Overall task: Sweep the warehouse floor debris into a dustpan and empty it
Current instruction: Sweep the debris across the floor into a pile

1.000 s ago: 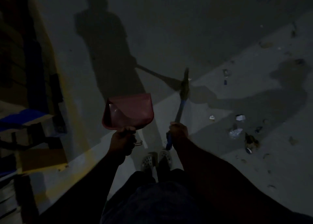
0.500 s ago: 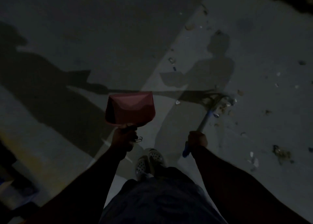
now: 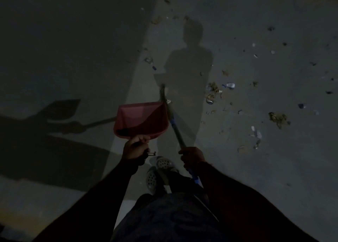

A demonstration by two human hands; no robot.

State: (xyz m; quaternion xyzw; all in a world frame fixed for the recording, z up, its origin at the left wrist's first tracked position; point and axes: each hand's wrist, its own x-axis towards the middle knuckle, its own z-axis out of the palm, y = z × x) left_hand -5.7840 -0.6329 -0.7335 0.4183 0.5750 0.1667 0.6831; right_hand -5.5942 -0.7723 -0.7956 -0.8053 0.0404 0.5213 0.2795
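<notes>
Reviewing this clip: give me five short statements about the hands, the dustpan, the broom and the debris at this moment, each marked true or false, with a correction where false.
1. The left hand grips the handle of the red dustpan. True.
2. The dustpan lies flat on the floor. False: it is held up in the air.
3. The right hand holds the broom by its blue handle. True.
4. The debris lies mostly to the person's left. False: it is scattered across the floor to the right of the broom.
5. The person is barefoot. False: light perforated clogs show between the arms.
</notes>
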